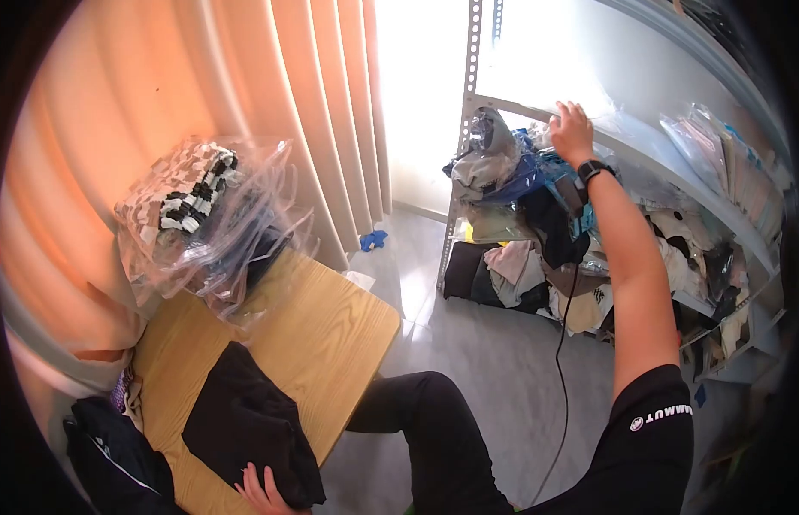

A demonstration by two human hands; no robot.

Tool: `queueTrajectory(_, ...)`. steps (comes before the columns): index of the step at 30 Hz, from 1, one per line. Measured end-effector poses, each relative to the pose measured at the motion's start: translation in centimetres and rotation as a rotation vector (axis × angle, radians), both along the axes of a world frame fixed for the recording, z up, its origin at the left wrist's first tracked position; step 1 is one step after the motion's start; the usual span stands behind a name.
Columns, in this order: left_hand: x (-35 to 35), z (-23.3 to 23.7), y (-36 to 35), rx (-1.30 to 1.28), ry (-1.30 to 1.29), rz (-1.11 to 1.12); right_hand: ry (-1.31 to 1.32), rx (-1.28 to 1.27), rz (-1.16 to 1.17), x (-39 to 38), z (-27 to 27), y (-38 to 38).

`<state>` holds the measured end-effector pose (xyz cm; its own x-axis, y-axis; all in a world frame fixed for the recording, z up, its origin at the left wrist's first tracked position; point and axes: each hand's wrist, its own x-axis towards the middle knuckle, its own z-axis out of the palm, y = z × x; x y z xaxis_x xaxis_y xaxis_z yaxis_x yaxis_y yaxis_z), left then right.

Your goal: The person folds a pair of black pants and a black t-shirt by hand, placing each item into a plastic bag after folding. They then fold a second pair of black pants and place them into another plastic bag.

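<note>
A folded black garment (254, 425) lies on the wooden table (339, 318). At its lower edge, my left hand (264, 491) rests with the fingers laid flat on the cloth and slightly apart. My right arm is stretched far forward to the metal shelf rack (472, 69). There my right hand (571, 133), with a dark watch (593, 170) on the wrist, is at the front beam of the upper shelf, its fingers extended. Clear plastic (618, 120) lies just beyond it. Nothing is visibly held in that hand, though its palm side is hidden.
Bagged clothes (219, 219) are piled on the table's far end, against the orange curtain (219, 60). Clothes (511, 270) fill the lower shelves. A black cable (561, 360) hangs down to the floor. A blue scrap (374, 240) lies near the curtain. Dark clothing (116, 446) sits left of the table.
</note>
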<state>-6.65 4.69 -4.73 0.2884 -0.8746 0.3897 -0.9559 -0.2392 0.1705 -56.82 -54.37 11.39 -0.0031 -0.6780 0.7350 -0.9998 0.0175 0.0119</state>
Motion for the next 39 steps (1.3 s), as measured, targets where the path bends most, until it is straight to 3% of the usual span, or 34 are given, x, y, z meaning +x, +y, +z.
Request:
queueTrajectory(3, -0.2, 0.1, -0.1, 0.003, -0.01, 0.008, -0.066, 0.104, -0.153, -0.3, 1.1, -0.5)
queueTrajectory(5, -0.1, 0.0, 0.0, 0.008, -0.012, 0.02, -0.14, 0.344, -0.292, -0.5, 2.1, -0.3)
queueTrajectory(8, -0.1, -0.3, -0.2, -0.004, -0.013, 0.02, -0.167, 0.507, -0.319, -0.9, 3.0, -0.2)
queueTrajectory(10, -0.1, -0.3, -0.2, -0.009, -0.013, 0.017, -0.141, 0.46, -0.329, -1.2, 2.9, -0.5)
queueTrajectory(13, -0.2, -0.1, -0.1, -0.011, -0.02, 0.016, -0.069, 0.041, -0.323, -1.7, 2.4, -0.6)
queueTrajectory(18, -0.2, 0.3, -0.1, 0.018, -0.001, 0.019, 0.005, -0.305, -0.185, -2.2, 1.6, 0.6)
queueTrajectory(22, -0.2, 0.4, -0.1, 0.005, 0.013, 0.014, -0.039, -0.529, -0.001, -1.1, 1.4, 4.5)
queueTrajectory(24, -0.3, 0.6, -0.2, 0.014, 0.027, 0.009, -0.142, -0.663, 0.239, -0.6, 1.5, 8.1)
queueTrajectory(27, 0.1, 0.1, -0.3, -0.014, -0.011, 0.03, -0.325, -0.755, 0.374, 2.6, 0.2, 15.6)
queueTrajectory(28, 0.3, -0.8, -0.1, -0.024, 0.002, 0.025, -0.355, -0.704, 0.43, 3.2, -0.8, 18.2)
queueTrajectory(30, 0.3, -0.9, 0.0, -0.011, 0.006, 0.022, -0.08, -0.657, 0.506, 6.4, -2.0, 25.0)
queueTrajectory(32, -0.1, 0.2, -0.1, -0.002, 0.11, 0.025, 0.082, -0.498, 0.776, 12.3, -2.6, 31.9)
queueTrajectory(34, 0.2, -0.1, 0.1, 0.012, 0.105, 0.018, 0.076, -0.181, 1.056, 16.9, -3.6, 37.3)
queueTrajectory(36, 0.1, 0.1, 0.1, 0.003, 0.149, 0.042, -0.106, 0.075, 1.27, 20.3, -5.9, 40.3)
queueTrajectory(39, 0.3, -0.2, 0.1, -0.031, 0.146, 0.026, -0.022, 0.187, 1.692, 25.4, -7.5, 43.8)
